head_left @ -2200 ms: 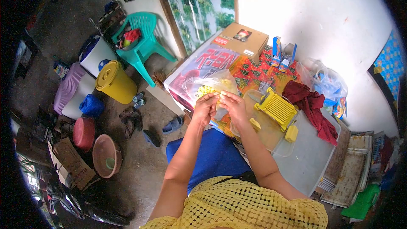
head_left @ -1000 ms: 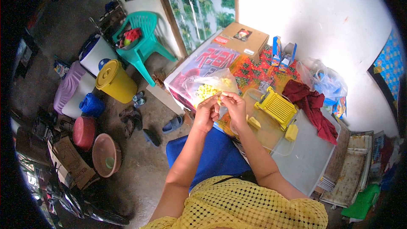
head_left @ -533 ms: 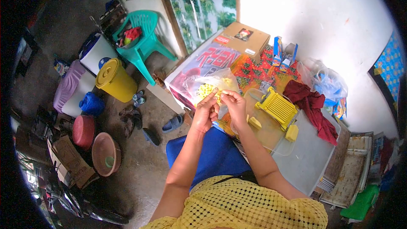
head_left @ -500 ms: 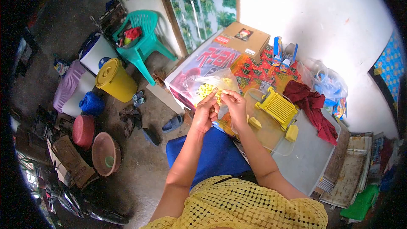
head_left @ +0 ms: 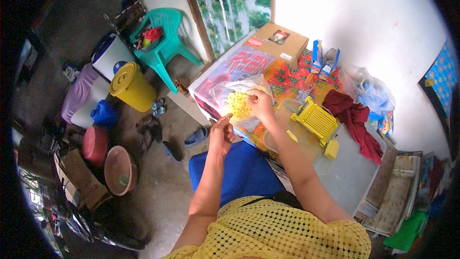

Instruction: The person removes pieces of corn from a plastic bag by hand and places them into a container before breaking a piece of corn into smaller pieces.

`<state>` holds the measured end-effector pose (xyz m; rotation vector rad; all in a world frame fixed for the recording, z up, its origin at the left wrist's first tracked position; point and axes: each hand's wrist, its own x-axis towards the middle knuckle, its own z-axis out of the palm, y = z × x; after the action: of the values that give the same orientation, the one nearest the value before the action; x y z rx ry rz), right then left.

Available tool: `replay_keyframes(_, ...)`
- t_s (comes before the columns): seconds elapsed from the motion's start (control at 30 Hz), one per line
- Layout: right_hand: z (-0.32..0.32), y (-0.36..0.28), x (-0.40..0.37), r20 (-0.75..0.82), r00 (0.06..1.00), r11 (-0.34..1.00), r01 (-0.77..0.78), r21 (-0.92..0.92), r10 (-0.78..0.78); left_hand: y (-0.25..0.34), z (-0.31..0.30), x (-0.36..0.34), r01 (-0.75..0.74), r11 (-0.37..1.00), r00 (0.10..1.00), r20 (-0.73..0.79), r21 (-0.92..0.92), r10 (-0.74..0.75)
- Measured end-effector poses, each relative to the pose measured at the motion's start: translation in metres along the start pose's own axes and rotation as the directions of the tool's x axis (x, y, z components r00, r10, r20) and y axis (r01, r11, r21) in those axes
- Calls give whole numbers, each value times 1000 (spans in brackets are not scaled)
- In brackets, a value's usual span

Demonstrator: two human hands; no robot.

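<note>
A clear plastic bag (head_left: 235,87) of small yellow pieces (head_left: 238,105) sits open on the near-left part of the table. At the bag's right side, my right hand (head_left: 260,103) is closed with its fingertips pinched at the plastic. My left hand (head_left: 222,135) is at the bag's front-left edge, fingers curled and the index reaching toward the pieces; what it pinches, if anything, is too small to tell. Beside my right forearm, a yellow slotted slicer (head_left: 316,121) rests on a translucent plastic tray (head_left: 299,146). Yellow blocks (head_left: 331,149) lie by it, one partly behind my forearm.
A cardboard box (head_left: 282,41), blue cartons (head_left: 322,62), a dark red cloth (head_left: 352,122) and plastic bags (head_left: 371,93) are at the back and right of the table. A blue seat (head_left: 239,170) stands before me. Slippers (head_left: 196,136) and basins (head_left: 120,170) are on the floor at left.
My hands have moved apart: the left has dropped down and left, the right has risen to the bag's right side. More of the yellow pieces now shows between them.
</note>
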<state>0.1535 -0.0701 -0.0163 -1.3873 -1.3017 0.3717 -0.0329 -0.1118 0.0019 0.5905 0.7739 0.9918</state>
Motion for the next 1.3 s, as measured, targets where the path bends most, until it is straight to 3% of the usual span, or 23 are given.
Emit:
replay_keyframes(0.07, -1, 3, -4, 1, 1000, 1000, 1, 23, -1, -6, -9, 5, 30, 998, 1000, 12, -49, -29)
replay_keyframes(0.17, -13, -10, -11, -66, 982, 973, 164, -160, -176, -6, -4, 1, 88, 983, 993, 86, -160, -75)
replay_keyframes(0.27, -18, -2, -10, 173, 977, 985, -103, -136, 126, -4, 3, -4, 138, 963, 977, 190, -234, -94)
replay_keyframes(0.37, -23, -15, -16, 86, 992, 949, 111, -295, -89, 0, 8, -8, 170, 947, 958, 269, -273, -94)
replay_keyframes(0.47, -28, -10, -20, 128, 974, 949, 212, -232, -186, 6, 14, -15, 190, 932, 944, 319, -307, -87)
replay_keyframes(0.57, -52, -26, -35, 144, 981, 983, -149, 110, 132, 6, 10, -17, 184, 935, 936, 344, -304, -73)
replay_keyframes(0.67, -82, 7, -57, 61, 964, 938, -265, 224, 258, 0, 0, -13, 122, 974, 964, 254, -190, -72)
replay_keyframes(0.77, -118, 31, -85, 82, 969, 954, -212, -212, 233, -5, 0, -13, 133, 985, 976, 188, -114, -110)
replay_keyframes(0.87, -134, 18, -105, 186, 936, 900, -212, -381, 299, -17, -4, -9, 162, 986, 968, 198, -35, -152)
replay_keyframes(0.97, -131, -12, -123, 126, 974, 825, -88, -558, 189, -23, 9, -14, 181, 980, 969, 157, 77, -192)
replay_keyframes(1.07, -118, -13, -125, 94, 972, 651, -70, -756, 214, -36, 13, -18, 183, 967, 963, 165, 175, -212)
replay_keyframes(1.17, -107, -1, -124, 65, 982, 589, -54, -806, 179, -43, 15, -23, 189, 951, 956, 175, 247, -235)
replay_keyframes(1.3, -103, 5, -115, 38, 969, 664, -139, -735, 245, -39, 14, -28, 166, 947, 959, 180, 277, -221)
